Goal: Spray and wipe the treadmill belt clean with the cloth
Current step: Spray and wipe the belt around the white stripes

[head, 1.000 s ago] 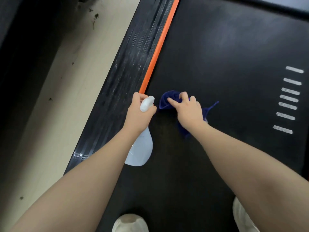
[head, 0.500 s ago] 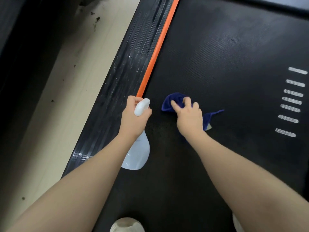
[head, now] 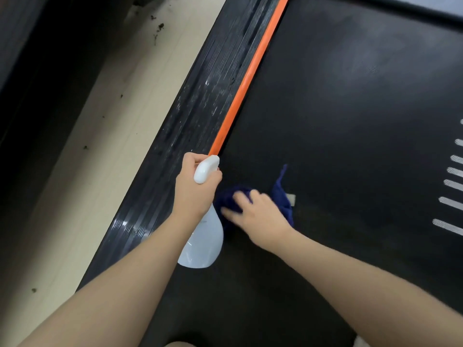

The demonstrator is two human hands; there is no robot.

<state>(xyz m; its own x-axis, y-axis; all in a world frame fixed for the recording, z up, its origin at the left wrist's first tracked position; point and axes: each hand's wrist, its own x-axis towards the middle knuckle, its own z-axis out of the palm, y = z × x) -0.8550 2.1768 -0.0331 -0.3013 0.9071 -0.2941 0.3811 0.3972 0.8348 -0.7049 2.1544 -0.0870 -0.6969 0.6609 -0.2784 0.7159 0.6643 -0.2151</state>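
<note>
Treadmill belt: black textured treadmill belt (head: 350,121) fills the frame, white bars near its right edge.
Side rail: ribbed black side rail (head: 205,108) with an orange strip (head: 248,78) borders the belt's left side.
Spray bottle: translucent white spray bottle (head: 203,241) hangs over the belt's left edge, left hand (head: 194,186) wrapped around its neck.
Cloth: dark blue cloth (head: 281,199) lies on the belt, pressed under the blurred right hand (head: 260,214), fingers partly curled on it.
</note>
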